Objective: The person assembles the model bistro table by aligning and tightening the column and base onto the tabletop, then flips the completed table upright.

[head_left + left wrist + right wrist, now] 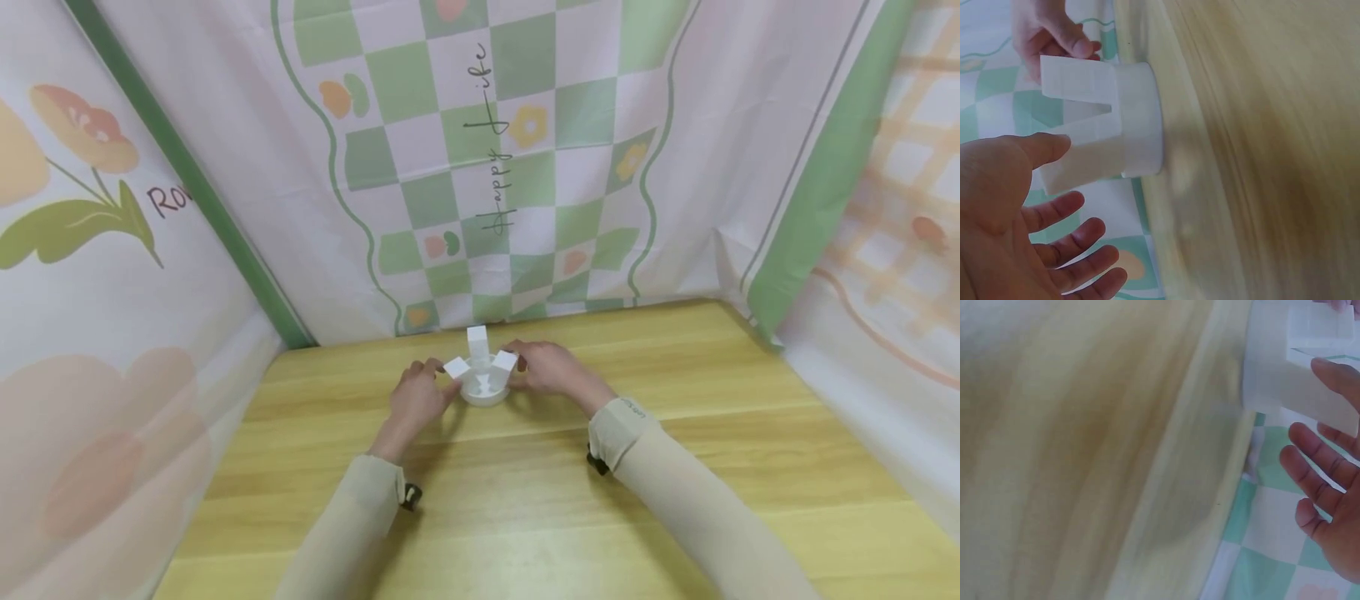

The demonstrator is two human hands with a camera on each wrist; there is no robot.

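Note:
A white round stand (483,397) with several splayed, square-ended prongs sits upright near the table's far edge, between the two hands. From the left comes my left hand (418,398), its thumb at the left prong (1085,153) and its other fingers spread apart in the left wrist view. On the opposite side, my right hand (557,369) has its thumb over the right prong (1319,400), with the remaining fingers loosely extended beside it. The stand's round base (1141,119) rests on the wood.
The light wooden table (495,508) stretches toward me. A green-and-white checked curtain (517,192) hangs right behind its far edge, and printed cloths hang along the left (112,333) and right (885,275) sides.

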